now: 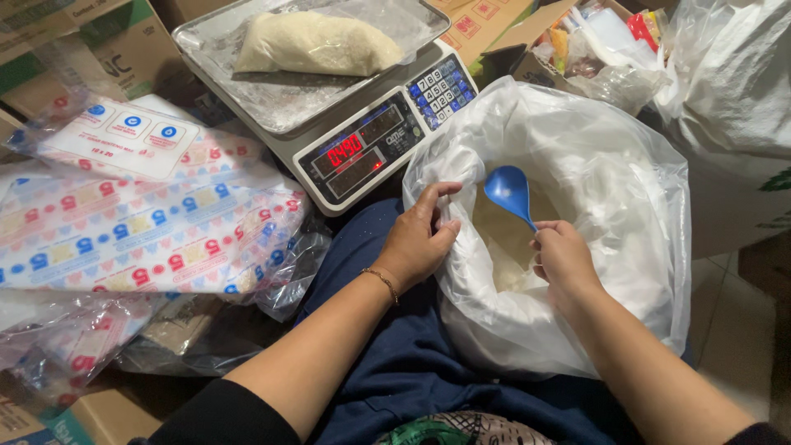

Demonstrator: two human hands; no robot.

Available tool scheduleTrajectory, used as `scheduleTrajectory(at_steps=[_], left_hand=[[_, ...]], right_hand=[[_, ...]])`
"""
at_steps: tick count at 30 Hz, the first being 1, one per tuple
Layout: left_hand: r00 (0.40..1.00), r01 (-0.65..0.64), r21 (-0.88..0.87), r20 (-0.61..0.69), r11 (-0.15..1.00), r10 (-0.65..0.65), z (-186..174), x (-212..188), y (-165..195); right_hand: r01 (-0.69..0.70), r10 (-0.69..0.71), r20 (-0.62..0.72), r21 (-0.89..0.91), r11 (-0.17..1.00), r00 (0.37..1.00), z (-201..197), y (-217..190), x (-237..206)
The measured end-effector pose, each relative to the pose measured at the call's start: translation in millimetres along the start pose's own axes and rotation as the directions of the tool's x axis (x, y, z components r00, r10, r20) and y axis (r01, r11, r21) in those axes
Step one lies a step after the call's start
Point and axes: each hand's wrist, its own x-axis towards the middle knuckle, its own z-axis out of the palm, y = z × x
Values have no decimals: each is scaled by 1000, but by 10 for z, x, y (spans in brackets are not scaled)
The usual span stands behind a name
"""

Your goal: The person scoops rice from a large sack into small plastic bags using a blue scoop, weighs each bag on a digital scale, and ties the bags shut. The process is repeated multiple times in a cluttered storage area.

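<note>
A big clear plastic sack [610, 165] of white grain stands open in front of me. My left hand [416, 239] grips the sack's rolled rim on its near left side. My right hand [562, 257] holds the handle of a blue plastic scoop [508, 191], whose bowl is raised above the grain inside the sack. Behind the sack sits a digital scale [371, 144] with a lit red display. A small clear bag filled with white grain [317, 43] lies on its metal tray [206, 41].
A stack of flat printed plastic bags [140, 222] lies to the left, on crumpled clear plastic. Cardboard boxes [82, 37] stand at the back, one with packets [601, 37] at the top right. Another white sack [733, 115] stands at the right, above tiled floor [733, 330].
</note>
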Motion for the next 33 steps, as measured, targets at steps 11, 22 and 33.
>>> scheduleTrajectory(at_steps=[11, 22, 33], left_hand=[[1000, 0, -12, 1, 1000, 0, -12, -5, 22], [999, 41, -56, 34, 998, -39, -23, -17, 71], [999, 35, -20, 26, 999, -34, -22, 0, 48]], right_hand=[[191, -256, -37, -562, 805, 966, 203, 156, 563], [58, -50, 31, -399, 915, 998, 355, 198, 679], [-224, 199, 117, 271, 936, 973, 45, 191, 380]])
